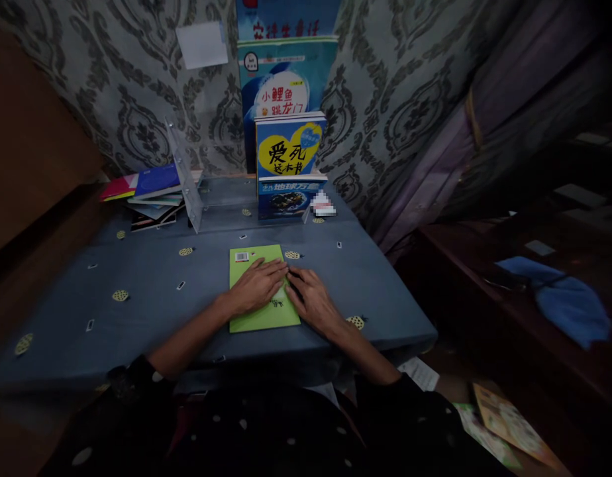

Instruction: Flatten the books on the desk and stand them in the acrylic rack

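a lime-green book (246,318) lies back cover up near the front edge of a table, on a blue-grey cloth (152,265), with both of the person's bare hands over it. the left hand (259,285) rests flat across the cover, fingers together and stretched toward the right edge. the right hand (313,298) bends over that edge, thumb apart from the fingers; from here i cannot tell whether it pinches the cover. a barcode label (242,257) shows near the top left corner. beyond, upright books (291,146) stand before a patterned wall (137,79), and a loose pile of books (157,182) lies off to the left.
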A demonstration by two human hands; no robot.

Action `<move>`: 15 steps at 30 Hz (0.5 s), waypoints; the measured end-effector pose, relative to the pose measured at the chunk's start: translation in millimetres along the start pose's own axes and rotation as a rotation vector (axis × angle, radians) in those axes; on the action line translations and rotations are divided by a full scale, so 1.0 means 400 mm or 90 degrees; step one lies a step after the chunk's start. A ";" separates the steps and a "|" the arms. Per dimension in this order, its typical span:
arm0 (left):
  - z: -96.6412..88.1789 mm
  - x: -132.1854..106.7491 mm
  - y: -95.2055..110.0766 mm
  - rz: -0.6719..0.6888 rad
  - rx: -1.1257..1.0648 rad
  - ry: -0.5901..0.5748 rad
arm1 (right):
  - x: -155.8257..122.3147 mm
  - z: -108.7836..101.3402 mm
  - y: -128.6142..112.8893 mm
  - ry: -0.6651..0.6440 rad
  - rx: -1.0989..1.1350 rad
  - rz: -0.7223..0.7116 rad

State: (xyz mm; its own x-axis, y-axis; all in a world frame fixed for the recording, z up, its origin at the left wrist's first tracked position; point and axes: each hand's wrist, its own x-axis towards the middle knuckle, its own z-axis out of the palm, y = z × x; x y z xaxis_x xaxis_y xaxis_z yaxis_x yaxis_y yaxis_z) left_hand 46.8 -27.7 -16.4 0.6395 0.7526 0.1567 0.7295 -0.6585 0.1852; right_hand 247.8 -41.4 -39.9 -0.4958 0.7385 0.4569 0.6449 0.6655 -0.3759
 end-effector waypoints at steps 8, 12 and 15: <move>0.002 -0.032 0.028 0.025 -0.022 0.003 | -0.041 -0.024 -0.014 -0.014 0.024 -0.020; -0.004 -0.047 0.043 0.037 -0.035 -0.007 | -0.061 -0.038 -0.026 -0.010 0.034 -0.026; -0.007 -0.056 0.050 0.044 -0.043 -0.011 | -0.078 -0.045 -0.038 -0.013 0.051 -0.018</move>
State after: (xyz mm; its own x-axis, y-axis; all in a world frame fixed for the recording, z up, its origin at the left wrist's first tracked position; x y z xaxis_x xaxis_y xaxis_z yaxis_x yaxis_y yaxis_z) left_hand 46.3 -57.5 -13.3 0.6918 0.7053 0.1550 0.6664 -0.7062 0.2390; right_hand 264.0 -76.3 -33.7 -0.5261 0.7206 0.4516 0.5824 0.6922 -0.4262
